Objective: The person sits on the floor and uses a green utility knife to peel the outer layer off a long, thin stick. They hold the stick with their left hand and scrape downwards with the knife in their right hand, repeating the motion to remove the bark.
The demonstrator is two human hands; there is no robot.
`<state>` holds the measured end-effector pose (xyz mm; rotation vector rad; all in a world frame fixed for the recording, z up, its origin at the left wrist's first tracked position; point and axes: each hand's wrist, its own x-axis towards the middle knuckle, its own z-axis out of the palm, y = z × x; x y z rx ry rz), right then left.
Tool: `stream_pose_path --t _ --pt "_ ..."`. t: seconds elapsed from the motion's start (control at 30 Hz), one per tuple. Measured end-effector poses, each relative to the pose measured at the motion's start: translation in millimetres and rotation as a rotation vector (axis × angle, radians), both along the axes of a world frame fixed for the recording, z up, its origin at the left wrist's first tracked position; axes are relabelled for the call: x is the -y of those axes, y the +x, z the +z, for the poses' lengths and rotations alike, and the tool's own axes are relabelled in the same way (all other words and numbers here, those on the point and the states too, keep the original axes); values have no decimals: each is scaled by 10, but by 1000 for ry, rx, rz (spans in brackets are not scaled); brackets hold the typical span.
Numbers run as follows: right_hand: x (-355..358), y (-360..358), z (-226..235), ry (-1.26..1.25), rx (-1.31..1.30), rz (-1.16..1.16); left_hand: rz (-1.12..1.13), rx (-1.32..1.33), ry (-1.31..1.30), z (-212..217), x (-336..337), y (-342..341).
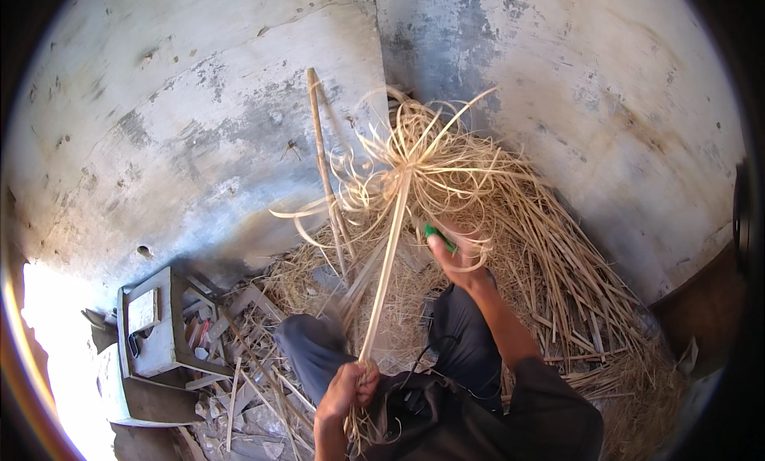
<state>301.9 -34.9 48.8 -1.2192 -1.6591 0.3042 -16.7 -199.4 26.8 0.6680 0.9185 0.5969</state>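
left hand (348, 391) clamped on cane strip (388, 262) base; right hand (456, 254) closed on green-handled knife (437, 236); keep strip taut, blade shallow, stroke away from legs.

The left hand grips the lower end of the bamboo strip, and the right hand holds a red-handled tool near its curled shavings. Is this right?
Not quite. The head view shows the tool in the right hand has a green handle, not red. The left hand does grip the lower end of the bamboo strip, near its curled shavings.

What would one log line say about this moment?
left hand: grips lower end of pale bamboo strip | right hand: holds green-handled tool at strip | curled shavings at top
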Motion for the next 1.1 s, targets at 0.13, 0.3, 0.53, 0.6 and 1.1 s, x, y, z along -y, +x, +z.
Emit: stream_pose_path --t 0.13,0.3,0.53,0.6,1.1 --pt "459 -385 15 3 -138 83 26 -90 91 94 -196 65" --pt "600 -525 -93 212 52 229 11 -133 115 249 -296 197" --pt "657 -464 12 251 193 202 -41 75 36 243 -366 224" --pt "627 -446 49 297 214 191 -15 45 46 283 -350 235" --pt "367 -330 132 347 288 171 -40 43 87 241 -196 134"
